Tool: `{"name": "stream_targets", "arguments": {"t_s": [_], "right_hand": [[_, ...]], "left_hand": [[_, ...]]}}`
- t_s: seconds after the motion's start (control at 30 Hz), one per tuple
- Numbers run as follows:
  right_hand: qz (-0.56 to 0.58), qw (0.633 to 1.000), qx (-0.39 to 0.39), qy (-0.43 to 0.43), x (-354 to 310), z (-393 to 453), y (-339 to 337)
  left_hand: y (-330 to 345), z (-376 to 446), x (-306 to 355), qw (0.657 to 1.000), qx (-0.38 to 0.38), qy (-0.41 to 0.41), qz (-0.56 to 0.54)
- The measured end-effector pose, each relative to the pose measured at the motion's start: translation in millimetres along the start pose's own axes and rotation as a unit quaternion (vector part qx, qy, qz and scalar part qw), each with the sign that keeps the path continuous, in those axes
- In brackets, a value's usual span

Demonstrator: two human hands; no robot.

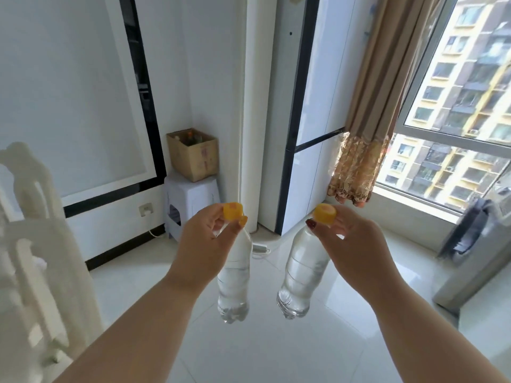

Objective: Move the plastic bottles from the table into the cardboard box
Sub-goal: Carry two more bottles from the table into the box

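Two clear plastic bottles with yellow caps hang by their necks above the white floor. My left hand (206,237) pinches the neck of the left bottle (234,283) just under its cap. My right hand (351,239) grips the right bottle (302,275) the same way; that bottle tilts slightly. The open cardboard box (195,158) stands on a white plastic stool (190,197) in the far corner, well ahead of both hands, with a few bottles showing inside it.
A white carved chair back (36,244) fills the left edge. A tall white column unit (255,114) and a black-framed cabinet stand behind the bottles. On the right are a curtain (367,128), a large window and a grey appliance (475,261). The floor is glossy white tile.
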State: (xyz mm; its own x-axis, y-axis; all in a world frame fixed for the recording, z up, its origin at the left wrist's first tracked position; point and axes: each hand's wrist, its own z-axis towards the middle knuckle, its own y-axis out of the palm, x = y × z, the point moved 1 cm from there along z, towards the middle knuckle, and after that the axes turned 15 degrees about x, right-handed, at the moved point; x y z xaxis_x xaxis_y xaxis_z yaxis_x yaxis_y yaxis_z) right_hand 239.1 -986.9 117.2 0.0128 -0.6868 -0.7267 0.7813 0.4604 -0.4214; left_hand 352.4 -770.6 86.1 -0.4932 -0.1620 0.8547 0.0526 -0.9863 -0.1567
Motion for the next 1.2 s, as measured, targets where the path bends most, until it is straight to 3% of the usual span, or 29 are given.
{"name": "stream_targets", "arguments": {"t_s": [0.37, 0.77, 0.93, 1.2], "right_hand": [[0.016, 1.0, -0.018, -0.005, 55.9, 238.3, 144.2], [0.067, 0.987, -0.121, -0.079, 122.5, 498.3, 363.9], [0.089, 0.982, -0.14, -0.09, 125.4, 595.3, 463.2], [0.096, 0.982, -0.144, -0.077, 120.0, 686.9, 649.0]], "left_hand": [[114.7, 246.6, -81.2, 0.998, -0.036, 0.043, 0.022], [191.3, 482.6, -190.4, 0.99, 0.097, 0.045, 0.092], [198.3, 573.7, -239.6, 0.978, 0.174, 0.009, 0.115], [180.2, 720.0, -358.9, 0.969, 0.211, -0.042, 0.12]]}}
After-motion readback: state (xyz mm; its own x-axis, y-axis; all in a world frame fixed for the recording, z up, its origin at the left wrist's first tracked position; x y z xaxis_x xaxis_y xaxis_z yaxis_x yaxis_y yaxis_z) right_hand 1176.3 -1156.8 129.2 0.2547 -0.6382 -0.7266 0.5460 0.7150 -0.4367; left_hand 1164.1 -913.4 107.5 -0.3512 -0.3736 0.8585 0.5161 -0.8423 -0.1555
